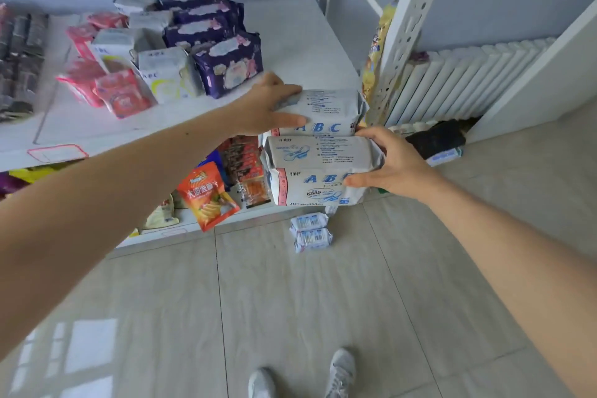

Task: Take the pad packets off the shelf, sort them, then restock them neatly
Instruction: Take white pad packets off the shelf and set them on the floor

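The left hand [269, 107] grips the left end of a pale grey plastic pad packet printed with blue "ABC" letters [326, 113], thumb along its front and fingers curled over the top, at the front right edge of the white shelf board [290, 29]. The right hand [392, 161] clasps the right end of a second grey "ABC" packet [316, 171] just below and in front of the first, off the shelf. Purple, pink and grey packets [181, 52] stand further back on the shelf. Two small blue-white packets [310, 233] lie on the tiled floor [290, 300].
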Demonstrator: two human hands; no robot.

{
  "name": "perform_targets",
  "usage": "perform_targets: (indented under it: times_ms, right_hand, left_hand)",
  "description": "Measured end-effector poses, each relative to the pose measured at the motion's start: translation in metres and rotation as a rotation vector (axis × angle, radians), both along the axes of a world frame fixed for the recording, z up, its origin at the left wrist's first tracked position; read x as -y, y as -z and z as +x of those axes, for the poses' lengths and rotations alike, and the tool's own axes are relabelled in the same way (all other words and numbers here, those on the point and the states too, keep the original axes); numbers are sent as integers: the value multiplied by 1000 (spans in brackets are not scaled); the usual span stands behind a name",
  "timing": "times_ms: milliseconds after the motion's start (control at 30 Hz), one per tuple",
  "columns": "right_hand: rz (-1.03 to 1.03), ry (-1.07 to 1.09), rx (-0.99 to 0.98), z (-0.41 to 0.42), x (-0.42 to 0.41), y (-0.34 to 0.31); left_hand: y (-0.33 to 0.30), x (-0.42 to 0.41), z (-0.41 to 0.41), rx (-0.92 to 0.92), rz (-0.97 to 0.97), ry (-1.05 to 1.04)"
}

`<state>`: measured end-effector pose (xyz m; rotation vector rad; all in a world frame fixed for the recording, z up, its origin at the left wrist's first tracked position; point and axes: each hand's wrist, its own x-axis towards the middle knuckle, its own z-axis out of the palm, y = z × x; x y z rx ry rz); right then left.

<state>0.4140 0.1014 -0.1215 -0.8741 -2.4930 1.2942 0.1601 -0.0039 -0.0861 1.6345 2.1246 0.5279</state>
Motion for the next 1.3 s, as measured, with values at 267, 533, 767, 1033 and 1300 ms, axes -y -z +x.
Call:
perform_targets:
  times_ms: [267,533,767,1033,1300]
  right_hand:
    - [-165,9,40,48,11,139]
    - [-255,8,110,81,4,323]
    - [-281,-18,169,107,1,516]
    - [-224,-28,157,117,0,709]
    - [-122,-56,107,114,-25,811]
  left_hand:
    - [145,6,47,50,-139,-16]
    - [344,7,83,127,-172,-98]
    - [548,14,114,202,-195,-144]
    - [740,15,129,156,-160,-179]
    - [846,-3,129,57,-25,-193]
